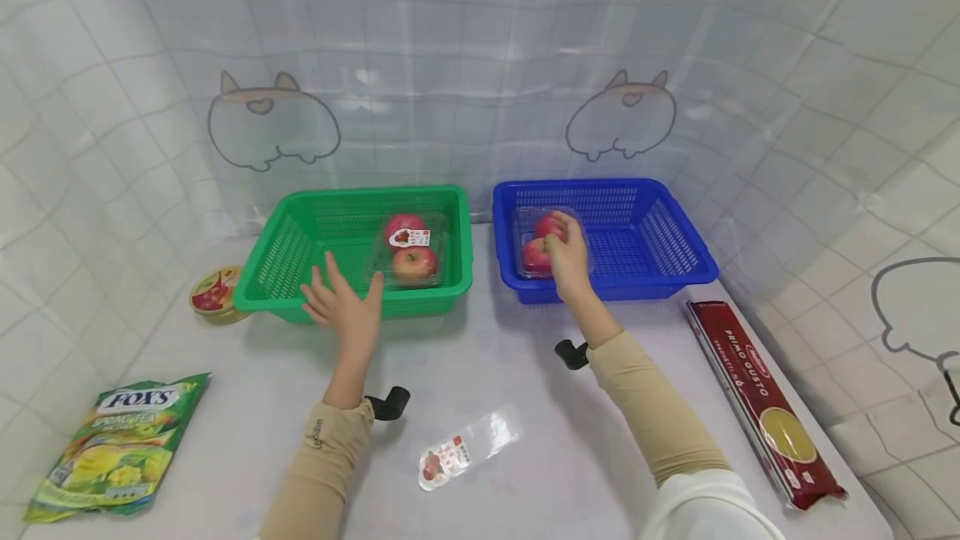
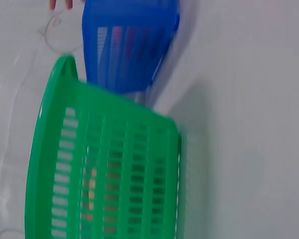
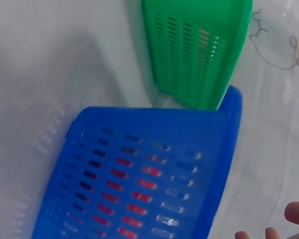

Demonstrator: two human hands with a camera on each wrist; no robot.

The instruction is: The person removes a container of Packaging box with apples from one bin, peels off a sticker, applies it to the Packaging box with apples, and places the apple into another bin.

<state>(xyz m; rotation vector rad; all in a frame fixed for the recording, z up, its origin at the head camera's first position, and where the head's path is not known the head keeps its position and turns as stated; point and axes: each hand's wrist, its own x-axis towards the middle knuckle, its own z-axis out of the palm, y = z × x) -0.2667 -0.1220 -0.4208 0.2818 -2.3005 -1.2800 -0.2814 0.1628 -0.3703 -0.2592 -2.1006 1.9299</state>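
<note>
My left hand [image 1: 347,307] hovers with spread fingers over the near rim of the green basket [image 1: 300,307]. Inside that basket, toward its right side, lies a clear plastic box of apples [image 1: 414,263] with a white label. Over the left part of the blue basket [image 1: 637,280] is my right hand [image 1: 567,261]. It overlaps a second clear box with red apples [image 1: 537,255] in the head view. In the right wrist view, my right fingertips [image 3: 295,214] show apart, above the blue rim, with nothing between them.
A torn-off clear label strip [image 1: 468,448] lies on the table between my arms. At left are a green FOX'S candy bag [image 1: 116,448] and a round yellow-lidded tub [image 1: 217,294]. A red spaghetti pack [image 1: 761,398] lies at right. Tiled-pattern sheeting [image 1: 465,65] encloses the table.
</note>
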